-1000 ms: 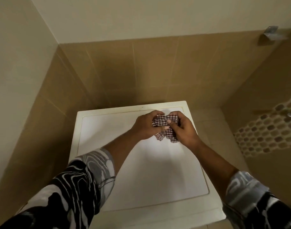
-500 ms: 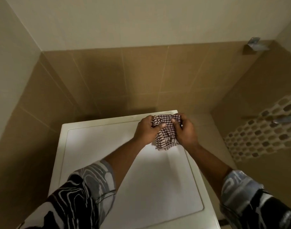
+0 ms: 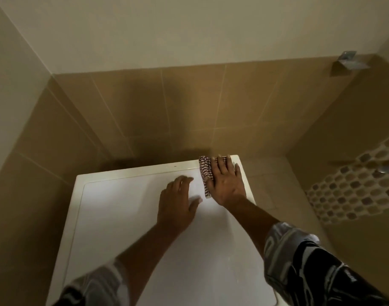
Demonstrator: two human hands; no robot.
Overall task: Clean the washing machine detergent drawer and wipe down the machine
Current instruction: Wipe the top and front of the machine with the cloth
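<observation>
Checked cloth (image 3: pixel 205 173) lies at the far right corner of the washing machine top (image 3: pixel 122 206), flat under the right hand (image 3: pixel 225 184).
The right hand presses it down with straight, spread fingers. The left hand (image 3: pixel 178 204) is just beside it on the left, relaxed and holding nothing; it is blurred, so I cannot tell if it touches the surface. The folded cloth runs long from near to far. Almost all the white top lies left and near of it, so the wipe probably goes that way.
</observation>
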